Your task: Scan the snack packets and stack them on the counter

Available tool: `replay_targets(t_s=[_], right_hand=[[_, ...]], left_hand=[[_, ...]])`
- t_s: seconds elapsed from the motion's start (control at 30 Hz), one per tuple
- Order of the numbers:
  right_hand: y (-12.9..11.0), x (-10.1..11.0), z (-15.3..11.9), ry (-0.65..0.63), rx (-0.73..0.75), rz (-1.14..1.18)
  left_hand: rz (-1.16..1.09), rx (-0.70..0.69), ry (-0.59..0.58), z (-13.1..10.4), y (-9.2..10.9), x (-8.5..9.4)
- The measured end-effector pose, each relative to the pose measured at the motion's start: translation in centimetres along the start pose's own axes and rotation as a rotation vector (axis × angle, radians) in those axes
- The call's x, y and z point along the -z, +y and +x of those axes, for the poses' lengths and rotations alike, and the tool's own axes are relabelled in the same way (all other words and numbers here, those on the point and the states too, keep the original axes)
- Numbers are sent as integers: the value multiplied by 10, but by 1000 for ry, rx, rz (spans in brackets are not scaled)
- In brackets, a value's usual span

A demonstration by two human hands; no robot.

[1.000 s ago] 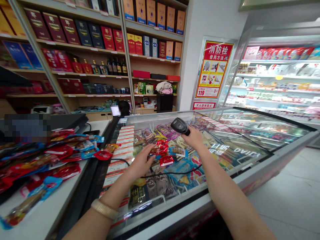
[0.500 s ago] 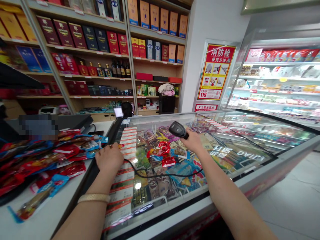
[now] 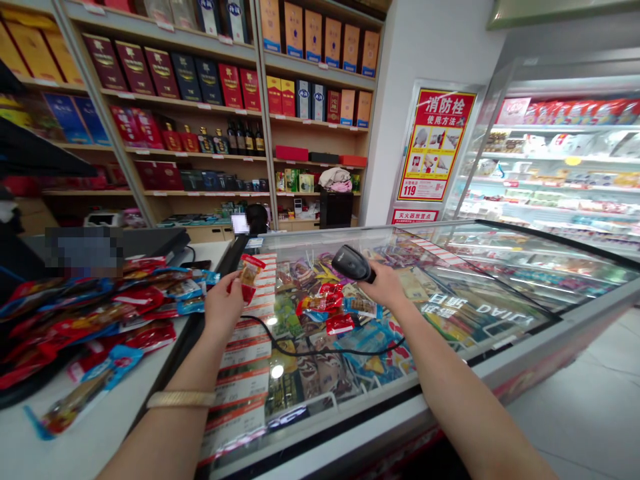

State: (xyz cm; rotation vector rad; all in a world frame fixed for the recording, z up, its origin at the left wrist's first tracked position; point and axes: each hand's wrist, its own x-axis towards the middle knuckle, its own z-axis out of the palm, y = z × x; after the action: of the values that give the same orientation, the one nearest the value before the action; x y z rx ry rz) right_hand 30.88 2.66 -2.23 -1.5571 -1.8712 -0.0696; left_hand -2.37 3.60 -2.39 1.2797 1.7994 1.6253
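The left hand [image 3: 223,303] is aptly edge-pinching a red plastic packet [image 3: 253,271] (likely light, slippery). The right hand [image 3: 384,288] is gripping a black plastic scanner [image 3: 351,264].

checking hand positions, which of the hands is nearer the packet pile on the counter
Left. The left hand is just right of the pile, holding a red packet; the right hand is farther right, above the freezer, holding the scanner.

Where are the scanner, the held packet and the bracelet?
Scanner [image 3: 351,264], head view: on its black head.
Held packet [image 3: 251,275], head view: on the front of its wrapper.
Bracelet [image 3: 181,399], head view: middle of its visible band.
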Motion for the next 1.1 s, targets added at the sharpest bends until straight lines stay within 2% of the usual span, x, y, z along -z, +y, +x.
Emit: replay_targets(t_s=[0.1,0.17,0.23,0.3,0.4,0.47,0.63,0.93,1.1], right_hand=[[-1,1,-1,-7,120,39],[-4,1,-1,1,186,51],[-7,0,-2,12,254,80],[-10,-2,-4,19,323,118],[-12,-4,-5,3,384,129],[-13,-6,-5,-24,397,117],[-19,-6,-7,-95,421,112],[-31,-5,-10,-241,419,70],[-33,-4,-9,-279,404,40]], left_hand=[[-488,307,-121,-6,4,-7],[-664,401,-214,-9,7,-10],[-681,361,-260,-11,7,-10],[-564,233,-271,-12,4,-10],[-291,18,-215,-12,-1,-10],[-206,-58,-187,-12,-2,-10],[-291,-52,-224,-15,3,-12],[-369,-13,-201,-18,5,-14],[-377,2,-218,-19,5,-15]])
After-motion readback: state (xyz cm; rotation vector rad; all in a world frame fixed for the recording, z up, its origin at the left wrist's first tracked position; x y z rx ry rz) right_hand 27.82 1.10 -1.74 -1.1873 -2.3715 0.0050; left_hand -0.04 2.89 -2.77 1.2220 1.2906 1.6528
